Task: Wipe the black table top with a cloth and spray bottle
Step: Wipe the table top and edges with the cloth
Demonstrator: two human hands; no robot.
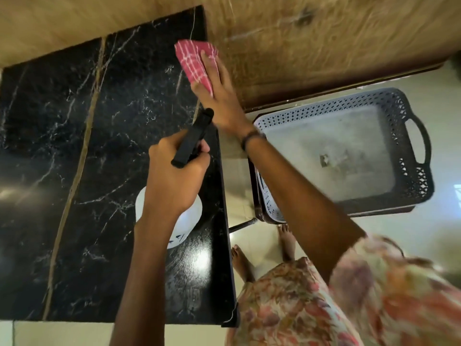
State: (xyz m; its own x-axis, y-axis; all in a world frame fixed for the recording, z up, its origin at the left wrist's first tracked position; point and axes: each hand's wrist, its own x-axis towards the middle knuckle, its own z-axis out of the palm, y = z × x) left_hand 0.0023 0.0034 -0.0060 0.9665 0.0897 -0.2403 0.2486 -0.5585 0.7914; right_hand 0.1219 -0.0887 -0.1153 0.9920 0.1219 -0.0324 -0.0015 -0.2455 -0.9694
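Grey basket (409,156) sits beside black table top (50,151), right of cloth (192,63)

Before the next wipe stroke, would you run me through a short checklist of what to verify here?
1. Cloth under right hand, flat on the black table top: ok.
2. Spray bottle gripped by left hand: ok.
3. Nozzle aimed at the table: cannot tell.
4. Table wet enough: cannot tell; a smeared patch shows near the front edge.
5. Wiping path free of objects: ok.
6. Grey tray off the table: ok.
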